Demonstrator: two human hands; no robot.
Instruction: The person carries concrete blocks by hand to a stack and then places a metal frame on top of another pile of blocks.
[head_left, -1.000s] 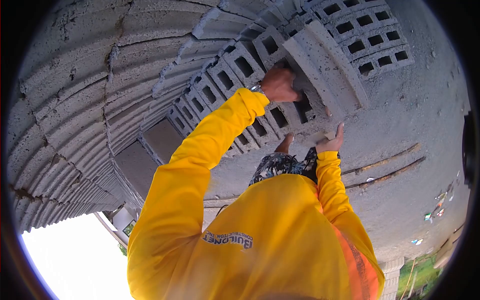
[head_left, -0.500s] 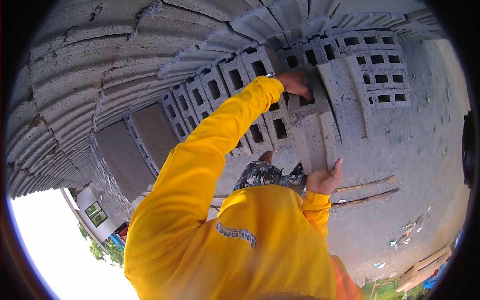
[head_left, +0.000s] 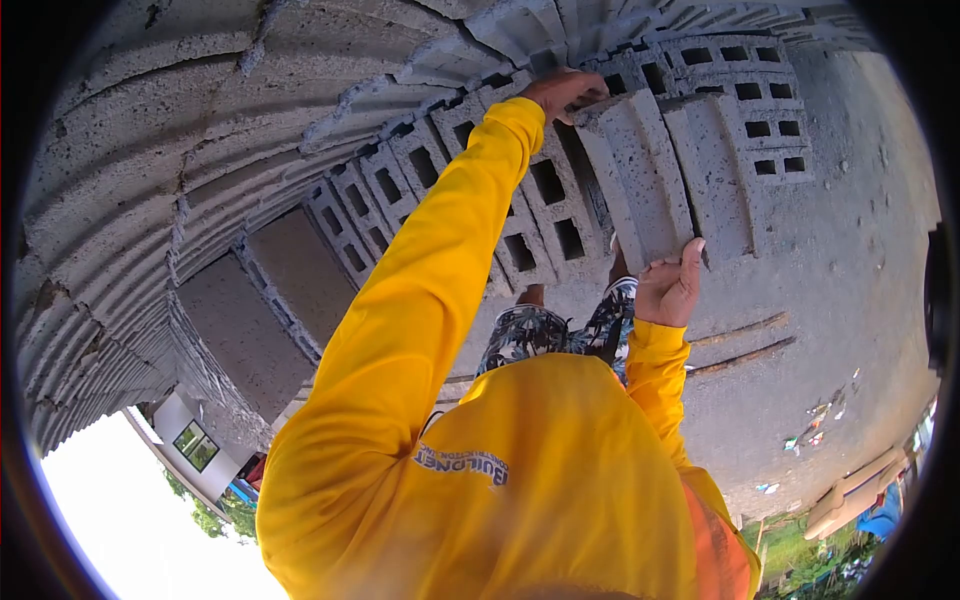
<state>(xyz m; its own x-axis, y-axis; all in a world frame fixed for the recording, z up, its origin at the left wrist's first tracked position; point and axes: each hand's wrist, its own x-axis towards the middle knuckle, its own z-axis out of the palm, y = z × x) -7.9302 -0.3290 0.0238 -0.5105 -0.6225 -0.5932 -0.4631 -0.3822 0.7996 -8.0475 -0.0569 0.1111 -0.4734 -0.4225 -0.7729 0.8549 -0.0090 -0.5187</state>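
A grey concrete hollow block [head_left: 640, 180] stands tilted in front of me, its long recessed face towards the camera. My left hand [head_left: 566, 92] is at its far upper end, fingers curled by the top edge; their tips are partly hidden. My right hand [head_left: 668, 288] holds the near lower end, fingers against the block and thumb sticking up. Close beside it on the right is another hollow block [head_left: 712, 170], a narrow dark gap between them. To the left is a row of hollow blocks [head_left: 545, 215] with their square holes showing.
A tall wall of stacked blocks [head_left: 200, 130] curves along the left and top. More hollow blocks [head_left: 765, 115] are stacked at the upper right. Two thin sticks [head_left: 740, 355] lie on the concrete ground [head_left: 840, 250], with litter [head_left: 815, 437] farther right. My shorts [head_left: 530, 335] show below.
The held block has moved up and right, towards the neighbouring block, and its hollow end has turned out of view. Both hands moved up; the left shifted left, the right slightly right.
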